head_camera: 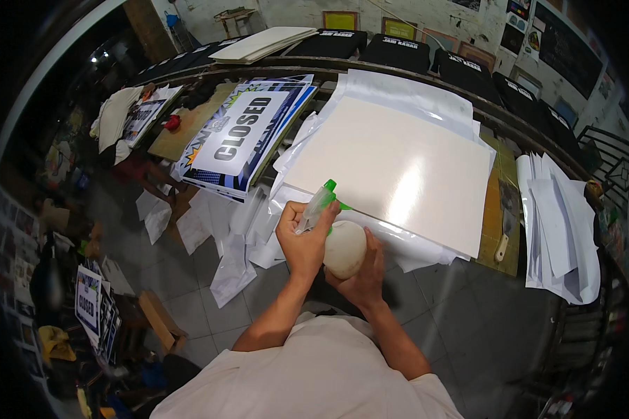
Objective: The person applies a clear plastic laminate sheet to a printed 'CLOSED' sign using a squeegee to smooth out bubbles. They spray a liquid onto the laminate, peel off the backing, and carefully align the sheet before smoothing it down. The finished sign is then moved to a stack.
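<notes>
A translucent white spray bottle (346,250) with a green trigger and nozzle is held upright in front of my chest. My left hand (305,251) is wrapped around its spray head. My right hand (364,277) grips the bottle's body from the right and below. Just beyond the bottle lies a large glossy cream-white board (377,157), with light glaring off its right part. Loose white sheets (409,86) stick out from under the board at the back and along the front edge.
Left of the board is a stack of printed signs (246,125) bearing writing. A scraper (506,222) lies to the right, beside curled white sheets (561,225). Black T-shirts (396,51) line the rear. Another person's arm (154,175) reaches low at left, near papers on the floor.
</notes>
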Motion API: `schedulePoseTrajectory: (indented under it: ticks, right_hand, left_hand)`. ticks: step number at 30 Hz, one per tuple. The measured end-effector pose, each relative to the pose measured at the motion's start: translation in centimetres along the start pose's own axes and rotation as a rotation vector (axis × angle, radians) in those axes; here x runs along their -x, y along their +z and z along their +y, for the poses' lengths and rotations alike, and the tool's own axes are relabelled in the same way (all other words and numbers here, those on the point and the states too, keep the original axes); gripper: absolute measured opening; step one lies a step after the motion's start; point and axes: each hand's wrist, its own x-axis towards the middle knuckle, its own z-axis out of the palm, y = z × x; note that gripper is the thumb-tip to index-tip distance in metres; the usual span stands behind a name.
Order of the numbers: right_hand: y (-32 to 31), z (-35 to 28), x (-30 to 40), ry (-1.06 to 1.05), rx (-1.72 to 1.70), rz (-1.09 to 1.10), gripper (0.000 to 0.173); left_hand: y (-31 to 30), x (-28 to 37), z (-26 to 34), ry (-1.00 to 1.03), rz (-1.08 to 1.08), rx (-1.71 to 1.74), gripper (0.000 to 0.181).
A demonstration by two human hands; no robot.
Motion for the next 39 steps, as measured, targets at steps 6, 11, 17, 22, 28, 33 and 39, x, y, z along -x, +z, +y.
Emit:
schedulePoseTrajectory:
  ticks: [6,11,17,22,28,33,39]
  right_hand:
    - [-3.5,-1.3,0.5,0.367,-0.594,-0.230,0.107]
    - [-7.4,2.2,1.7,0.177,-0.276,-0.479,0.120]
    - [-9.5,2.3,-3.0,0.143,-0.387,-0.274,0.118]
    - [-6.2,1.3,-8.8,0.510,-0.105,-0.030,0.062]
    - [-4.1,4.3,-12.6,0.544,-0.108,-0.195,0.043]
    - [0.2,7.2,-16.8,0.869,-0.074,-0.496,0.047]
    - [6.2,11.9,-19.6,0.922,-0.257,-0.483,0.053]
  left_hand:
    - [-3.1,1.4,-2.9,-0.061,-0.847,-0.004,0.091]
    - [-3.3,4.8,-7.5,-0.078,-1.038,-0.066,0.105]
    - [0.6,5.5,-10.3,0.035,-0.895,-0.052,0.105]
    - [4.0,5.7,-10.2,-0.277,-0.944,-0.004,0.113]
    - [4.8,4.1,-11.2,-0.303,-0.914,-0.086,0.115]
    - [4.2,1.5,-13.3,-0.628,-0.976,0.025,0.120]
    - [3.3,-1.7,-16.2,-0.689,-0.935,0.125,0.122]
